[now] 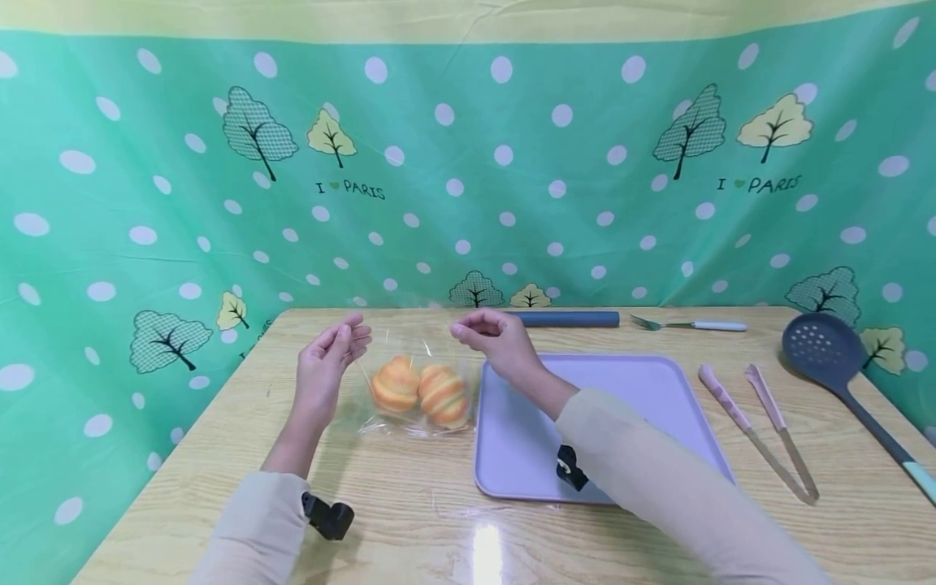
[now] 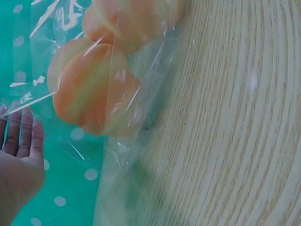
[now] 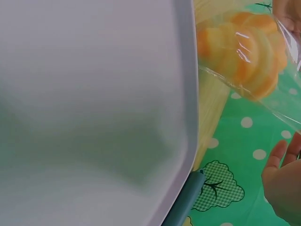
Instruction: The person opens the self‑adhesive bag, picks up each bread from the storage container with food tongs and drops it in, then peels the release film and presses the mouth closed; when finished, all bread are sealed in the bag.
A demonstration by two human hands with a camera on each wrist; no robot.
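Observation:
A clear plastic bag (image 1: 409, 345) with two orange-and-yellow striped bread rolls (image 1: 443, 396) inside is on the table's left half, spread between the two hands. At its upper right edge, the right hand (image 1: 500, 345) pinches the film with thumb and curled fingers. The left hand (image 1: 327, 361) is by the upper left edge, its fingers (image 2: 24, 134) fairly straight and near or touching the film; whether they hold it is unclear. Close up in the left wrist view are the rolls (image 2: 89, 89). The right wrist view shows the bag beside the right hand (image 3: 284, 183).
Right of the bag lies a lilac tray (image 1: 512, 479), partly under the right forearm. Behind it are a dark blue cylinder (image 1: 578, 319) and a fork (image 1: 695, 326). Pink-handled tongs (image 1: 764, 435) and a slotted ladle (image 1: 822, 349) lie at the right. A green dotted curtain (image 1: 409, 162) hangs behind the table.

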